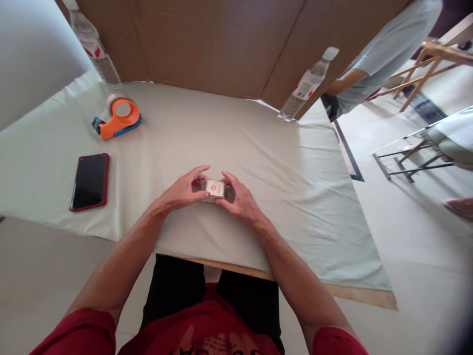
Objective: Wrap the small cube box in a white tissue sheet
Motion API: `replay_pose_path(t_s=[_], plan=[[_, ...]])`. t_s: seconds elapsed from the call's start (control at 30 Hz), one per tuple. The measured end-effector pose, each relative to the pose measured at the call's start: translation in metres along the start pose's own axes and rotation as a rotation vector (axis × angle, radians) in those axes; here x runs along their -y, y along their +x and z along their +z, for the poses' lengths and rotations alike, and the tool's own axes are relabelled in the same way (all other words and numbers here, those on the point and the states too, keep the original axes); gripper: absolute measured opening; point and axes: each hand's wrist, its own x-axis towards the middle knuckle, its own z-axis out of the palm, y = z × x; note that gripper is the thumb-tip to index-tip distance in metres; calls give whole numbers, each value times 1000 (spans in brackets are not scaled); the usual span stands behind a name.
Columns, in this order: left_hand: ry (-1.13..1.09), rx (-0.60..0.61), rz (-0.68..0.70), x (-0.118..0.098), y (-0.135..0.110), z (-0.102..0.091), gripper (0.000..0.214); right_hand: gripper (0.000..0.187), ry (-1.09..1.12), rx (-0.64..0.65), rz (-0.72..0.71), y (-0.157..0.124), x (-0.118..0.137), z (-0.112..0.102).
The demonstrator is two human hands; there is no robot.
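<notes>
Left hand [186, 190] and right hand [241, 198] curve loosely inward, palms facing, a small white box [215, 189] (red-printed on top) between them; whether either grips it, I cannot tell.

Table [177, 128]: we noted open passage right of the right hand [241, 199], and ahead as far as the cardboard panel [203, 44]. Obstacles we listed: phone [89, 181] and tape dispenser [120, 119], leftward; left bottle [94, 49] and right bottle [308, 86], beside the panel.
</notes>
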Motion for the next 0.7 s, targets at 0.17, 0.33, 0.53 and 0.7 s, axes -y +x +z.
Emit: replay_pose_path(t_s=[0.17, 0.33, 0.53, 0.7], plan=[[-70, 5, 0, 1, 2, -1, 83, 68, 29, -17, -21, -1, 5, -11], [-96, 34, 26, 4, 4, 1, 79, 38, 68, -160, -36, 2, 8, -9], [-55, 18, 59, 6, 4, 4, 75, 24, -61, -155, -78, 19, 9, -1], [-26, 9, 59, 5, 4, 5, 76, 14, -188, -119, -78, 37, 14, -6]])
